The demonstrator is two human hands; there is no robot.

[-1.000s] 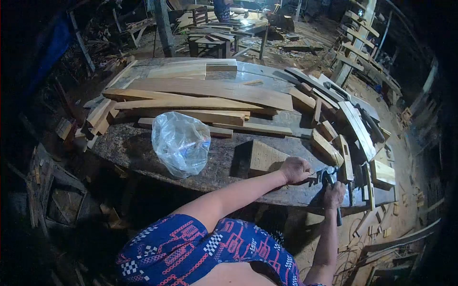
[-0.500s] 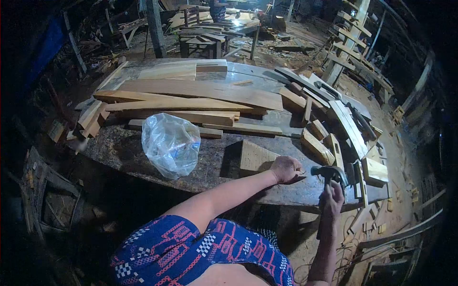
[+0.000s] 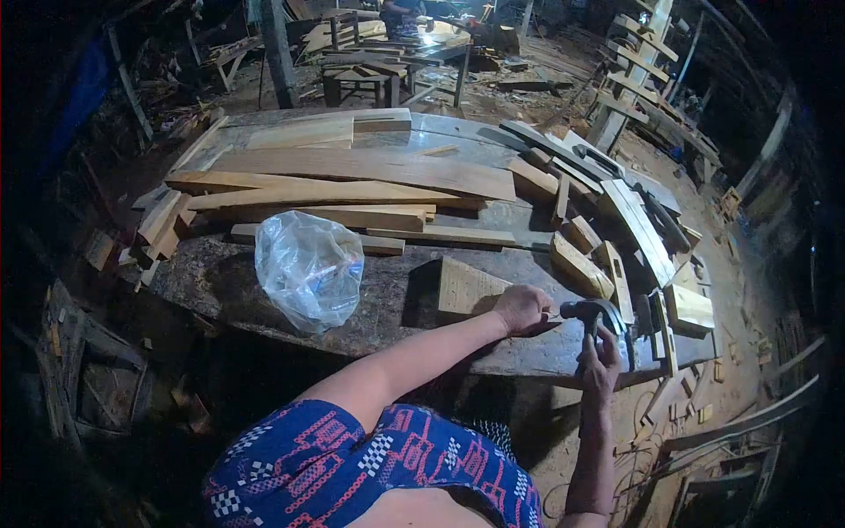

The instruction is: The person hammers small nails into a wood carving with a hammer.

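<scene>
Gripping a claw hammer [image 3: 583, 311], the person's right hand [image 3: 601, 363] holds its head near the left hand [image 3: 524, 310], which is curled closed, contents unclear; beside that, a wooden block [image 3: 465, 286] rests on the workbench [image 3: 383, 304], a clear plastic bag [image 3: 308, 268] farther left.

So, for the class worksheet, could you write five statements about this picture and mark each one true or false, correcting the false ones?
1. The right hand holds a hammer. True.
2. A see-through plastic bag sits on the table. True.
3. The left hand is inside the plastic bag. False: it is curled, close to a wooden block and apart from the bag.
4. Only one plank lies on the table. False: many pieces of wood lie there, several beyond the bag.
5. Another person can be seen in the background. True.
</scene>
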